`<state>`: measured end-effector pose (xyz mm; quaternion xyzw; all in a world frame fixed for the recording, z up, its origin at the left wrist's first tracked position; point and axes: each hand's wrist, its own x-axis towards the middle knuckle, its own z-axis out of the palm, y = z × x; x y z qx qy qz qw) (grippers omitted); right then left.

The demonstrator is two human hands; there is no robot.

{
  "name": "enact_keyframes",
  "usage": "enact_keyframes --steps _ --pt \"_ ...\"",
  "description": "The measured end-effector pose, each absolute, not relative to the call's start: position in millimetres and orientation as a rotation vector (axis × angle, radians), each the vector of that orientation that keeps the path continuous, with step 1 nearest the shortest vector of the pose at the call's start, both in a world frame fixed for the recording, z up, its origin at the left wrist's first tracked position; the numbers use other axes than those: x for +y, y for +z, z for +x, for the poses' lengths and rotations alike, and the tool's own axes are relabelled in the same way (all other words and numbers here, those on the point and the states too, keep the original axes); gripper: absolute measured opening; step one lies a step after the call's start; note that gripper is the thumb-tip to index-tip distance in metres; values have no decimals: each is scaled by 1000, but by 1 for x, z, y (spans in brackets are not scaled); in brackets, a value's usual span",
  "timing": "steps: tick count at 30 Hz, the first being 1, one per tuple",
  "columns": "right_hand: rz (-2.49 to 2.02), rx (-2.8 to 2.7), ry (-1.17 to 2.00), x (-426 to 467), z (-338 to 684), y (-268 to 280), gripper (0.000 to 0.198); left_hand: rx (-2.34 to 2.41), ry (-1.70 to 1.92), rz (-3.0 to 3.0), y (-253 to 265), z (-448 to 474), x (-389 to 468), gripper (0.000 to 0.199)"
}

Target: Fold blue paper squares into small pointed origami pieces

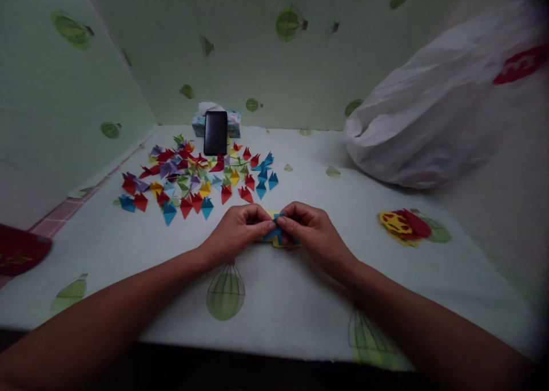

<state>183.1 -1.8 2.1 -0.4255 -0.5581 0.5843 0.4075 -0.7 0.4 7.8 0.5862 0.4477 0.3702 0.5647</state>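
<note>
In front of the phone point(215, 132) and to its right, the left hand point(244, 222) and right hand point(313, 226) are pinching blue paper point(273, 235) between closed fingers point(256, 211), apparently folding it; the next move is likely calling for careful creasing.

Mid-frame, the left hand point(243, 226) and right hand point(312, 230) pinch a blue paper piece point(271, 235); colourful folded papers point(195, 180) lie left of centre.

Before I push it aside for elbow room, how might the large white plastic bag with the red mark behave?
The white plastic bag would probably feel floppy, since its surface is thin-looking and creased. Its full, rounded bulge suggests it may sag or slump. Its weight is uncertain: the contents are mostly hidden.
</note>
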Motion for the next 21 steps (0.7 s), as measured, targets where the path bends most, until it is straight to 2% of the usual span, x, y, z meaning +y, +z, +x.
enact_keyframes --steps 10,13,16,21 --pt "-1065 -1350 1483 -3 185 1 29 1032 818 1345 7 -1 0 24" --pt "-993 -1264 1578 -1 185 1 30 981 825 1200 6 0 0 27" --pt "-908 -1199 1632 1 184 0 22 876 820 994 3 1 1 30" --pt "-836 -1315 1694 1 185 -1 23 709 692 821 0 0 1 28"
